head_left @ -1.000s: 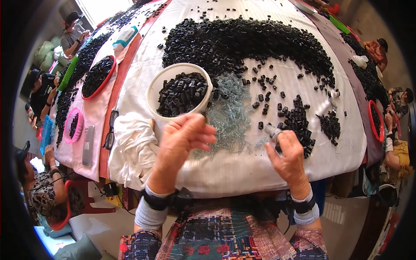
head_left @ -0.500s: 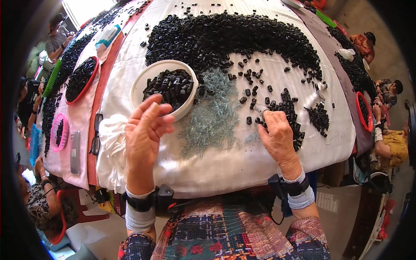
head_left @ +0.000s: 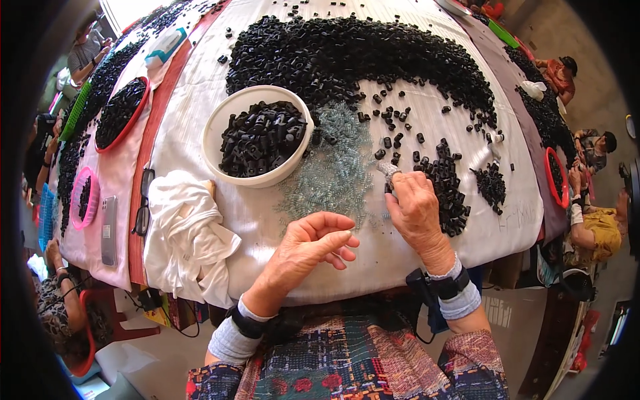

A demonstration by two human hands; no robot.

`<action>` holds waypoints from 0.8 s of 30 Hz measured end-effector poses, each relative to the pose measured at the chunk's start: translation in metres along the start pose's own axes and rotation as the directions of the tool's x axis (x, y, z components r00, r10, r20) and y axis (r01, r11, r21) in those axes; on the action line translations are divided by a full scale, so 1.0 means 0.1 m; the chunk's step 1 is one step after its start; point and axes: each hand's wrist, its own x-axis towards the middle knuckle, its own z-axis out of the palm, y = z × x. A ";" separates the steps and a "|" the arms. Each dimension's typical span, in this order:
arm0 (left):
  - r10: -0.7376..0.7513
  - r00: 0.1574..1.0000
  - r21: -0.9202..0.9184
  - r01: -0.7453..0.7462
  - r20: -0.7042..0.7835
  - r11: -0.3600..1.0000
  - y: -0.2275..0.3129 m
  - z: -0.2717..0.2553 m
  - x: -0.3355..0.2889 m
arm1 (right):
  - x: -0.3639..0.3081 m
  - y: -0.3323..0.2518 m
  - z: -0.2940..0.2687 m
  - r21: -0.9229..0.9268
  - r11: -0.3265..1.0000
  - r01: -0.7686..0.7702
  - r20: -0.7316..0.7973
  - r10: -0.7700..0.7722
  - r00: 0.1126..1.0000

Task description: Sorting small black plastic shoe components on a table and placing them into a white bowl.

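Single head view; looks steeply down, close over table (head_left: 280, 220); fisheye-bent edges

Both forearms come in from the near edge of the table (head_left: 347, 267), each with a dark strap over a grey cuff at the wrist. The left hand (head_left: 308, 247) lies palm-up, fingers loosely curled, thumb meeting fingertips. The right hand (head_left: 415, 210) rests knuckles-up farther in, fingers pinched.

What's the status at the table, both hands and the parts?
Left hand hovering, fingers curled, apparently empty. Right hand on small black plastic parts. White round bowl full, beside pile of small metal springs.
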 end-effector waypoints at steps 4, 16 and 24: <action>-0.018 1.000 0.008 0.018 -0.013 1.000 -0.01 0.03 0.00 | -0.11 -0.24 -0.15 0.360 0.919 0.161 -0.102 -0.133 0.986; -0.095 0.995 0.102 0.093 0.016 0.990 0.01 -0.02 -0.04 | -0.37 -0.49 -0.31 0.671 0.725 -0.157 0.075 0.143 0.987; -0.026 0.999 -0.035 0.025 -0.024 0.999 -0.09 -0.08 0.01 | -0.40 -0.04 -0.20 0.278 0.959 -0.051 -0.147 0.095 0.985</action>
